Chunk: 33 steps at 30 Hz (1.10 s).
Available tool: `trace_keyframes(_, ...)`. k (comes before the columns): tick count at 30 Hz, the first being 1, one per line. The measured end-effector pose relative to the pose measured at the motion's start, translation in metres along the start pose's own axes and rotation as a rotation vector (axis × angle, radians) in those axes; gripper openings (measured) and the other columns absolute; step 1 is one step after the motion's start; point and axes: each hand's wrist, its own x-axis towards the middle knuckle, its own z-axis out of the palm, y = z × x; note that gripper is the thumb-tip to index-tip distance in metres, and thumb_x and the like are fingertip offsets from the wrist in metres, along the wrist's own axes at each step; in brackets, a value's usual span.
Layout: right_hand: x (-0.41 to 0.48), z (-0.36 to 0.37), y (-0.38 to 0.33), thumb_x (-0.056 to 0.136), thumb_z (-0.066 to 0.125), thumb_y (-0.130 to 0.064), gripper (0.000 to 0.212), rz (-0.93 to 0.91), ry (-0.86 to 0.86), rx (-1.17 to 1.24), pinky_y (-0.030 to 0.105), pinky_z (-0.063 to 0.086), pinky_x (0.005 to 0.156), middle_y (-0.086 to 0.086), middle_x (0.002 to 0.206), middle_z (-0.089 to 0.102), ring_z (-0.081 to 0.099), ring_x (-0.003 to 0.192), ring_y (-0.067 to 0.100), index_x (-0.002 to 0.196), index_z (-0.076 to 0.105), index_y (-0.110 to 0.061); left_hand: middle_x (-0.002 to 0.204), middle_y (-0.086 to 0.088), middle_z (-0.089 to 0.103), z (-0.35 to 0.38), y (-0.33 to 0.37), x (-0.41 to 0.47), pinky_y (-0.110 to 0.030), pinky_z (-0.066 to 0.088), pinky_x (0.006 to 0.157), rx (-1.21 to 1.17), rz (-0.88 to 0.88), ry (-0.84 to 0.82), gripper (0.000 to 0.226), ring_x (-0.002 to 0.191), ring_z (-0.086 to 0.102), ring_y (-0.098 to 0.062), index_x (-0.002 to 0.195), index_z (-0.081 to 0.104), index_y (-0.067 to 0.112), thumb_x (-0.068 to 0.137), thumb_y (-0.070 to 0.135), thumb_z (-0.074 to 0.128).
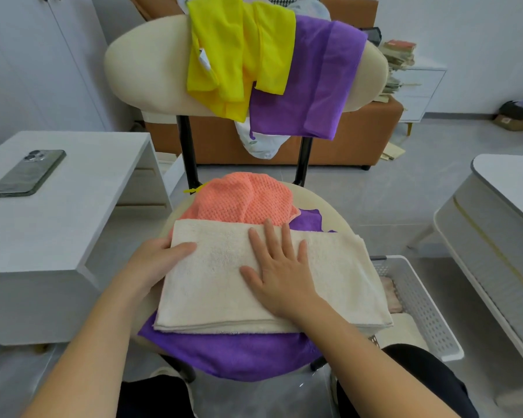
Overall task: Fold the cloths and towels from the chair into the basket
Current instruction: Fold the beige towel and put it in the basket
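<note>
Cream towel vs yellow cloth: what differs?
The cream towel lies folded flat on the chair seat, gripped by the left hand and pressed by the right hand; the yellow cloth hangs rumpled over the backrest, untouched. The towel looks thick, the cloth thin. Neither is in the basket.

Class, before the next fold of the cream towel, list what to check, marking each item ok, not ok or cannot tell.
1. Cream towel lies flat: ok.
2. Right hand presses it flat: ok.
3. Left hand holds its left edge: ok.
4. White basket has room: cannot tell, partly hidden.
5. Backrest cleared: not ok, yellow cloth and purple cloth hang there.
</note>
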Motion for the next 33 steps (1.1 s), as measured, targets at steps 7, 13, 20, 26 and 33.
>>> trace_keyframes(7, -0.004, -0.009, -0.001, 0.090, 0.021, -0.053, 0.069, -0.055, 0.073, 0.152, 0.049, -0.003, 0.115, 0.000, 0.157, -0.020, -0.021, 0.144, 0.022, 0.151, 0.003, -0.028, 0.099, -0.008, 0.073, 0.020, 0.029, -0.022, -0.035, 0.054, 0.076, -0.488, 0.135, -0.225, 0.026, 0.089, 0.069, -0.023, 0.108, 0.064, 0.015, 0.083, 0.021, 0.064)
trace_keyframes(13, -0.013, -0.043, -0.006, 0.088, 0.046, -0.030, 0.031, 0.092, 0.147, 1.340, 0.029, 0.048, 0.089, 0.001, 0.109, 0.067, 0.062, 0.100, 0.011, 0.104, 0.070, -0.017, 0.076, -0.012, 0.060, 0.068, 0.051, -0.026, -0.034, 0.048, 0.065, -0.666, 0.207, -0.351, 0.011, 0.064, 0.060, -0.019, 0.081, 0.065, 0.010, 0.083, 0.021, 0.061)
trace_keyframes(20, -0.019, -0.058, 0.026, 0.095, 0.051, -0.028, 0.025, 0.399, -0.231, 1.631, 0.026, 0.054, 0.072, 0.009, 0.090, 0.072, 0.068, 0.077, 0.014, 0.093, 0.069, -0.011, 0.061, -0.005, 0.055, 0.112, 0.056, -0.026, -0.021, 0.046, 0.049, -0.726, 0.172, -0.225, 0.027, 0.050, 0.055, -0.014, 0.086, 0.054, 0.006, 0.093, -0.002, 0.030)
trace_keyframes(26, -0.015, -0.047, 0.039, 0.086, 0.051, -0.012, 0.017, 0.517, -0.163, 1.402, 0.036, 0.056, 0.082, 0.005, 0.097, 0.070, 0.066, 0.087, 0.019, 0.098, 0.063, -0.015, 0.084, 0.007, 0.064, 0.114, 0.050, -0.013, -0.018, 0.047, 0.071, -0.246, 0.585, 0.140, 0.029, 0.077, 0.059, -0.004, 0.085, 0.062, 0.018, 0.089, -0.005, 0.044)
trace_keyframes(33, -0.024, -0.040, 0.042, 0.085, 0.056, -0.018, 0.071, 0.281, 0.238, 0.578, 0.029, 0.046, 0.080, 0.004, 0.137, 0.040, 0.048, 0.112, 0.021, 0.147, 0.021, -0.020, 0.149, 0.008, 0.036, 0.135, 0.025, 0.001, -0.042, 0.002, 0.115, 0.771, 0.824, 0.081, 0.055, 0.142, 0.020, -0.011, 0.138, 0.045, 0.023, 0.086, 0.026, 0.025)
